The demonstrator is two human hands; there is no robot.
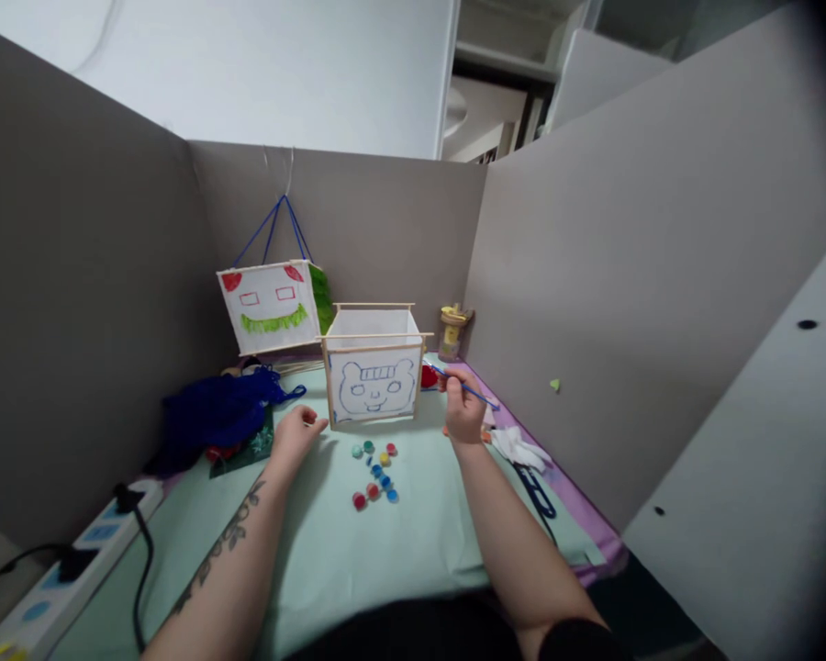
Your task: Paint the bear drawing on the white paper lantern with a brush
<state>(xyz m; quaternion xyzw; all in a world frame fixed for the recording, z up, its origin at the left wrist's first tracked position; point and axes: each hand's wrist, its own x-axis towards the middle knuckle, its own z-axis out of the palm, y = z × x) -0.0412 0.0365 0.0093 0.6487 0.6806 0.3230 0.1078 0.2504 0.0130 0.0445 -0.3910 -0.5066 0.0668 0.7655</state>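
An open-topped box lantern (375,386) with wooden sticks along its edges stands upright, a bear face outlined in blue on its front. My right hand (463,404), to the right of the box, is closed on a thin blue paintbrush (478,396), whose tip points up and left. My left hand (298,433) is beside the box's lower left corner, its fingers curled and partly hidden; whether it touches the box or holds anything is unclear. Several small paint pots (377,471) in red, blue, green and yellow lie on the pale green table cover (378,569) in front of the box.
A painted lantern (272,308) hangs by blue cords at the back left. Blue yarn (213,413) lies at the left, near a power strip (75,569). At the right are a white cloth (519,448) and dark scissors (537,491). Grey partitions (385,220) surround the table.
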